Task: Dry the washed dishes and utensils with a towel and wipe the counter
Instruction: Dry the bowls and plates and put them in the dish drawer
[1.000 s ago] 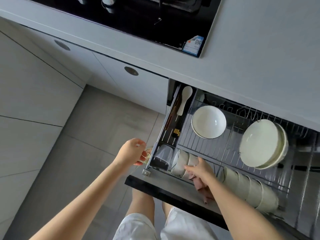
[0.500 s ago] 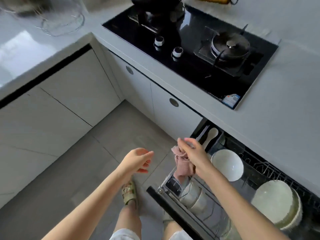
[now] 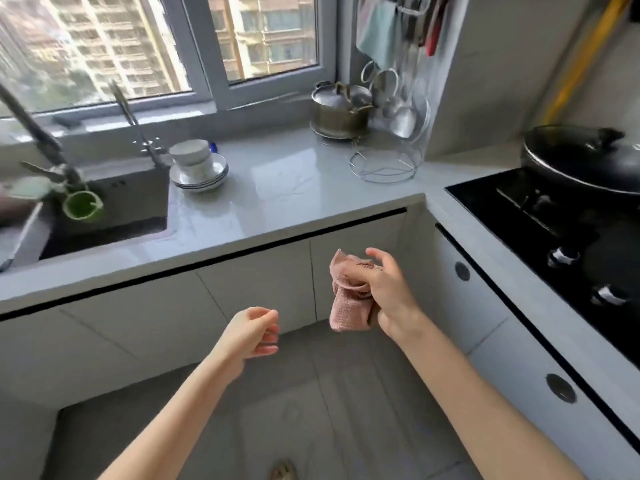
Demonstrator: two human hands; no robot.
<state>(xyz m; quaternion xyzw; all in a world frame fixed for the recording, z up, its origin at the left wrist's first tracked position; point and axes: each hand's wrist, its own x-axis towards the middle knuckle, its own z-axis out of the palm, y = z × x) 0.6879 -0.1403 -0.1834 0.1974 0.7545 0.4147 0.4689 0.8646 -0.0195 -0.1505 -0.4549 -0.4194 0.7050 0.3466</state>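
Far left of the frame, the sink [image 3: 114, 202], with something green [image 3: 82, 206] sitting in it. Just right of the basin, a stack of bowls and plates [image 3: 198, 166] stands on the grey counter [image 3: 294, 188], and that looks like the next job.

Lower centre, the left hand [image 3: 254, 332] hangs over the floor, fingers loosely curled, holding nothing. Just right of it and higher, the right hand [image 3: 389, 292] grips the pink towel [image 3: 348, 299], bunched in the fist with its tail dangling in front of the cabinet doors.

To do this well, I'd say send the free hand up to lift the top bowl off the stack. Shake the towel out of its wad so a flat face can run round the inside and the rim. Leave the counter until the dishes are off it.

Right side, the black hob [image 3: 554, 220] and a wok [image 3: 585, 157], cut by the frame edge.

Hard to read: the left edge is smeared with blur, so the green thing can't be identified. Whether the dishes are wet, I can't tell.
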